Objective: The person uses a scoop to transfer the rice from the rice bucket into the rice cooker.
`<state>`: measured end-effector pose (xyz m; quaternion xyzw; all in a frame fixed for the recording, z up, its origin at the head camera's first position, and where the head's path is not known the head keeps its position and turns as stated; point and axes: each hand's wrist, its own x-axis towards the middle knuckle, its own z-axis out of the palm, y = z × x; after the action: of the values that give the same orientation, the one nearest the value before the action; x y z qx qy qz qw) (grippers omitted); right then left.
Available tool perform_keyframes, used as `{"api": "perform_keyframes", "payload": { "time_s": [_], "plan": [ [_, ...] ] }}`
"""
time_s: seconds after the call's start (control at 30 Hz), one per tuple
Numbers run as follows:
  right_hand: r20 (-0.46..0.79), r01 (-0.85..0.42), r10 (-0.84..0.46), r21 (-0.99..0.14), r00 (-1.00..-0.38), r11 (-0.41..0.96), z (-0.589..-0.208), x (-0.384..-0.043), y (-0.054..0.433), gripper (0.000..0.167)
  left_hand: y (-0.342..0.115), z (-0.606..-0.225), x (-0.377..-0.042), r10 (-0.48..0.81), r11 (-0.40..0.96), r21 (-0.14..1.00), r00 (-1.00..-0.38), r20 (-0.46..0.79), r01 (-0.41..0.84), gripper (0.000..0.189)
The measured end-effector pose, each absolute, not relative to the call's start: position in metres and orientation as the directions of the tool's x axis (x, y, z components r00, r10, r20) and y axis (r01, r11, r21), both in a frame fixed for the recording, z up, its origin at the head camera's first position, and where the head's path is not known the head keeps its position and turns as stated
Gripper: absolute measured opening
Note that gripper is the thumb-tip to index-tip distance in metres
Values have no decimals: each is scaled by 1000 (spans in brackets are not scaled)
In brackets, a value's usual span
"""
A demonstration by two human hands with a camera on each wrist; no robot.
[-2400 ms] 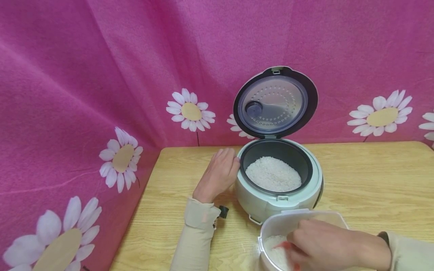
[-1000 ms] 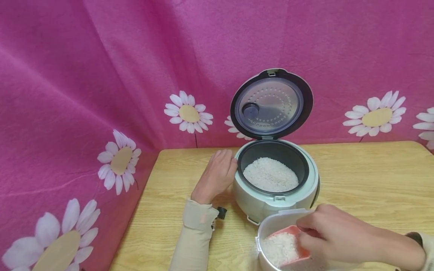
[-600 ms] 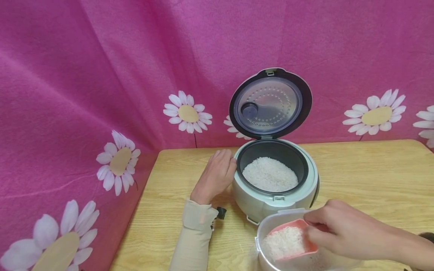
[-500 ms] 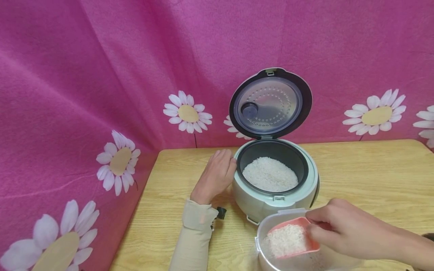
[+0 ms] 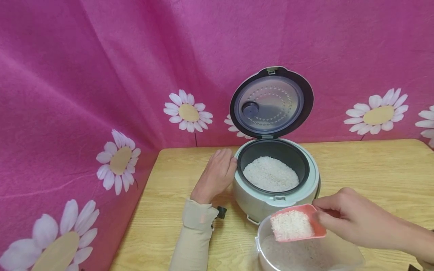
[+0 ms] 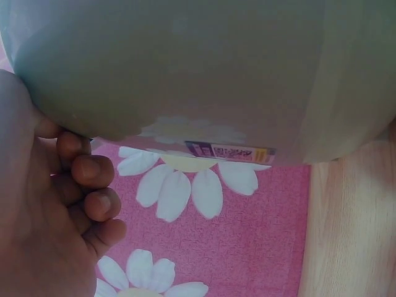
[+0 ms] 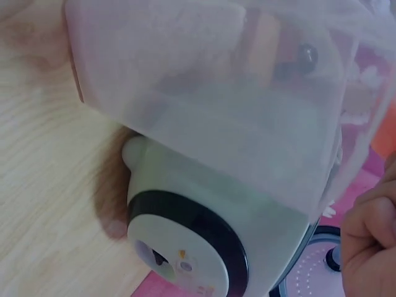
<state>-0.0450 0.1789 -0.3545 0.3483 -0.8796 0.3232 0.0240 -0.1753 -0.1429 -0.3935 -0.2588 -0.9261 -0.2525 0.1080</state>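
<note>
My right hand (image 5: 359,222) pinches the handle of a pink rice scoop (image 5: 317,226), heaped with white rice (image 5: 292,226). The scoop hangs over the far part of a translucent plastic container (image 5: 259,244), in front of the rice cooker. In the right wrist view only curled fingers (image 7: 374,229) show at the right edge. My left hand (image 5: 216,175) holds the left side of the pale green rice cooker (image 5: 257,209), thumb at its rim; the left wrist view shows the other fingers (image 6: 93,170) curled by its wall. White rice (image 5: 271,175) lies in the dark inner pot.
The cooker's lid (image 5: 271,103) stands upright at the back, close to the pink flowered cloth (image 5: 203,56). More cloth hangs along the left side. A wooden table (image 5: 373,169) bears everything, and the container sits right against the cooker's front.
My right hand has scooped rice in the container and raised the full scoop up and forward, toward the cooker. My left hand keeps its place on the cooker.
</note>
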Motion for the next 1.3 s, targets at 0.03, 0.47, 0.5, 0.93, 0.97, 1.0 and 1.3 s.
{"api": "perform_keyframes", "payload": {
  "time_s": [0.03,0.47,0.5,0.93,0.97,1.0,1.3],
  "plan": [
    [265,-616,-584,-558,-767,556,-353,-47,179,41,-143,-393,-175,425,738,412,-842,332,535,16],
    [203,-437,-399,-588,-894,680,-332,-84,177,28,-143,-391,-175,421,743,425,-855,305,517,16],
    [210,-438,-394,-584,-895,683,-331,-87,176,28,-143,-391,-175,421,743,426,-855,302,516,16],
    [319,-460,-344,-441,-883,771,-330,-112,159,21,-143,-392,-177,432,742,409,-845,314,532,17],
    [340,-469,-345,-416,-875,779,-331,-113,158,23,-143,-392,-177,431,742,409,-845,315,531,17],
    [354,-475,-346,-394,-869,787,-331,-114,156,24,-143,-392,-177,431,743,407,-845,316,531,17],
    [440,-484,-346,-252,-828,838,-336,-123,152,30,-143,-392,-177,430,744,407,-846,316,530,18]
  ]
}}
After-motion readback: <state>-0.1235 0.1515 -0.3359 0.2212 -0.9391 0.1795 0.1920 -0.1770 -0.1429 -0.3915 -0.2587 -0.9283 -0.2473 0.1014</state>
